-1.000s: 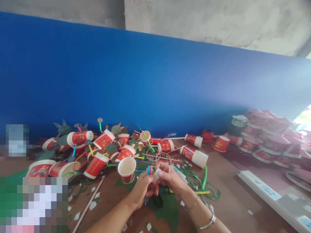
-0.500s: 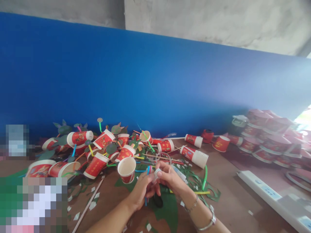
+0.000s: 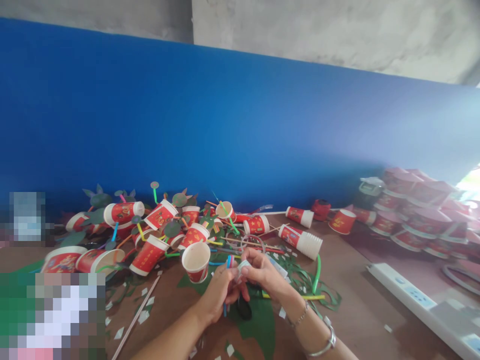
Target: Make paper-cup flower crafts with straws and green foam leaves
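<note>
Over the near middle of the table, my two hands meet at the fingertips. My left hand (image 3: 215, 296) is closed round blue and pink drinking straws (image 3: 230, 261), whose tops stick up above the fingers. Between the thumb and finger of my right hand (image 3: 265, 276) is a small white piece (image 3: 243, 266), like paper or double-sided tape; it touches the left fingertips. A black oval loop (image 3: 244, 309) lies just below the hands on green paper (image 3: 258, 332). Upright to the left of my hands stands a red paper cup (image 3: 195, 269).
Several red cups with straws and green cutouts (image 3: 150, 256) lie heaped at the back left. A nested cup stack (image 3: 300, 242) lies beyond my right hand. On the right are a white power strip (image 3: 408, 292) and a pile of cups (image 3: 416, 220). White scraps (image 3: 143, 316) litter the table.
The white piece has turned slightly between my fingertips. Otherwise both hands stay in almost the same place; the whole view has shifted very little.
</note>
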The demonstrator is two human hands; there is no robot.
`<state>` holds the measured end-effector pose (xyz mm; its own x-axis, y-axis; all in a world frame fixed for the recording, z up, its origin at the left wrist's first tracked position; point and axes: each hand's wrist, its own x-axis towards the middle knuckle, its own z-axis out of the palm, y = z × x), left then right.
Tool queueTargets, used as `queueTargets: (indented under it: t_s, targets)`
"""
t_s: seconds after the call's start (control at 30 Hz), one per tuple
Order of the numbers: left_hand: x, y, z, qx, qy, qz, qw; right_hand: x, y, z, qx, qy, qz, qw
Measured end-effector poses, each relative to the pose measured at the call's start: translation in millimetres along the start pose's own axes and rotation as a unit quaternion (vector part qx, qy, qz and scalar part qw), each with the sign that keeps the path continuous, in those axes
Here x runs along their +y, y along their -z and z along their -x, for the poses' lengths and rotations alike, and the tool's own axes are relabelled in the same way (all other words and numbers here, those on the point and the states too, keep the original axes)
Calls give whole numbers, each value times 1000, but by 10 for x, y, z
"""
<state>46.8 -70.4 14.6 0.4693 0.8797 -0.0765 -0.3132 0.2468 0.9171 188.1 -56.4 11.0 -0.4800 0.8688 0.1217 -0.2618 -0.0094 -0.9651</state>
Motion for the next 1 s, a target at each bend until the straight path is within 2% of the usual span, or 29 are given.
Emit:
queueTargets:
  t_s: [0.27, 0.43, 0.5, 0.6, 0.7, 0.87, 1.0]
  targets:
    - [-14, 14, -24, -3, 31, -11, 999, -42, 4, 1, 60, 7, 59, 996]
    - [-14, 34, -31, 30, -1, 0, 1000, -62, 78, -39, 168, 57, 81, 981]
    - [-35, 52, -44, 67, -25, 0, 997, -73, 127, -50, 210, 82, 109, 968]
    - [-74, 66, -72, 150, -58, -15, 987, -81, 181, -52, 250, 168, 245, 922]
    - [-97, 63, -98, 193, -64, -20, 979, -81, 177, -36, 225, 234, 395, 859]
    - [-114, 70, -121, 191, -62, -9, 980, -96, 87, 1, 152, 270, 538, 784]
    - [-122, 85, -132, 169, -46, 9, 985, -136, 24, 14, 119, 284, 582, 753]
